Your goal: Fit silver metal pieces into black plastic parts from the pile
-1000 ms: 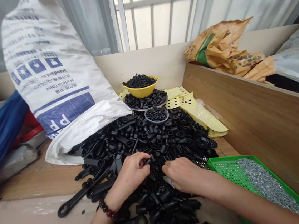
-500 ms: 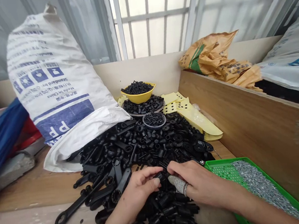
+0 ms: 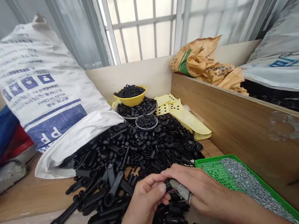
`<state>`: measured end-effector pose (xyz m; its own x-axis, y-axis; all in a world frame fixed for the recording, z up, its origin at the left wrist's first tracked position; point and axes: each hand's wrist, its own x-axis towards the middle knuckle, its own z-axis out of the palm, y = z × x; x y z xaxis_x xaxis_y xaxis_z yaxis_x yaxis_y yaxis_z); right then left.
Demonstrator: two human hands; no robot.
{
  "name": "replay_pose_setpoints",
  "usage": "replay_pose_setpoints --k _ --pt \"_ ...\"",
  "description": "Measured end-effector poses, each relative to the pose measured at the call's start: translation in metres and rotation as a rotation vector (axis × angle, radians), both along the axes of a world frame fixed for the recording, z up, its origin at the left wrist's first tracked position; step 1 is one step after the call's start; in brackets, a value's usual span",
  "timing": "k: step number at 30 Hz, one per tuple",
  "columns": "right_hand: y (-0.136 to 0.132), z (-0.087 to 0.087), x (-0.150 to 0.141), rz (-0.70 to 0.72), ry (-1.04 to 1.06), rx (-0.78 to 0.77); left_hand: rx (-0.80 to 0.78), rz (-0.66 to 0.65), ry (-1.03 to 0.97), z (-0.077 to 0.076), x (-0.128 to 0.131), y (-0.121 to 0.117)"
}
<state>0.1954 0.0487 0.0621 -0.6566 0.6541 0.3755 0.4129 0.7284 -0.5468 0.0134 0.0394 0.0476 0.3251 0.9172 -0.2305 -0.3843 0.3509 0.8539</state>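
Head view: left hand [image 3: 146,200] pinches black part [image 3: 168,186] over pile [image 3: 149,146]; right hand [image 3: 204,188] meets it from other side (whether gripping, I can't tell). I'd brace part with left fingertips, apply right-hand pressure squarely.

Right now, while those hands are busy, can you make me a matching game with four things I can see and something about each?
Things:
1. small black part
2. yellow bowl
3. green tray
4. white sack

Clues:
A. heaped with black pieces
B. marked with blue print
C. at the fingers of the left hand and right hand
D. holding silvery metal pieces

Pairs: 1-C, 2-A, 3-D, 4-B
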Motion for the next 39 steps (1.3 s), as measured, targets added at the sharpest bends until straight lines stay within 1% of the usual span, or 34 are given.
replay_pose_setpoints --k 3,7,9,13,15,17,19,20,21,23,25,26,28,29,31,33,37,39 --pt "-0.006 0.0 0.009 -0.036 0.026 0.026 -0.076 0.013 -0.085 -0.002 0.001 -0.004" --pt "-0.013 0.0 0.019 -0.108 0.002 -0.016 -0.112 0.028 -0.099 0.0 0.001 -0.01" --pt "-0.016 -0.003 0.021 -0.114 -0.054 0.008 -0.108 0.02 -0.08 0.002 0.004 -0.013" --pt "-0.02 -0.017 0.019 -0.122 -0.142 0.142 -0.081 0.008 -0.003 0.005 0.009 -0.02" --pt "-0.022 -0.021 0.017 -0.103 -0.16 0.158 -0.051 0.014 0.047 0.002 0.01 -0.023" --pt "-0.025 -0.022 0.015 -0.085 -0.165 0.126 0.006 0.031 0.107 -0.003 0.01 -0.025" --pt "-0.028 -0.019 0.014 -0.065 -0.146 0.029 0.106 0.047 0.175 -0.009 0.009 -0.028" --pt "-0.03 -0.018 0.014 -0.059 -0.125 -0.041 0.187 0.057 0.215 -0.011 0.009 -0.028" --pt "-0.032 -0.017 0.014 -0.056 -0.099 -0.118 0.294 0.064 0.266 -0.012 0.008 -0.029" --pt "-0.037 -0.017 0.014 -0.07 -0.027 -0.253 0.564 0.073 0.397 -0.012 0.005 -0.031" --pt "-0.041 -0.018 0.012 -0.104 0.059 -0.347 0.838 0.062 0.532 -0.01 0.002 -0.032" --pt "-0.043 -0.018 0.01 -0.122 0.096 -0.388 0.944 0.052 0.585 -0.009 0.001 -0.033" --pt "-0.044 -0.018 0.004 -0.15 0.144 -0.495 1.085 0.039 0.641 -0.007 -0.002 -0.033" --pt "-0.044 -0.018 0.002 -0.16 0.155 -0.547 1.119 0.037 0.655 -0.007 -0.002 -0.033" --pt "-0.044 -0.017 -0.002 -0.167 0.153 -0.612 1.114 0.036 0.668 -0.008 -0.003 -0.033" --pt "-0.044 -0.016 -0.002 -0.166 0.134 -0.618 1.046 0.032 0.668 -0.01 -0.003 -0.033" --pt "-0.046 -0.014 0.004 -0.121 0.1 -0.556 0.89 0.035 0.662 -0.011 -0.003 -0.035" --pt "-0.047 -0.011 0.005 -0.093 0.087 -0.501 0.823 0.032 0.656 -0.012 -0.003 -0.035"
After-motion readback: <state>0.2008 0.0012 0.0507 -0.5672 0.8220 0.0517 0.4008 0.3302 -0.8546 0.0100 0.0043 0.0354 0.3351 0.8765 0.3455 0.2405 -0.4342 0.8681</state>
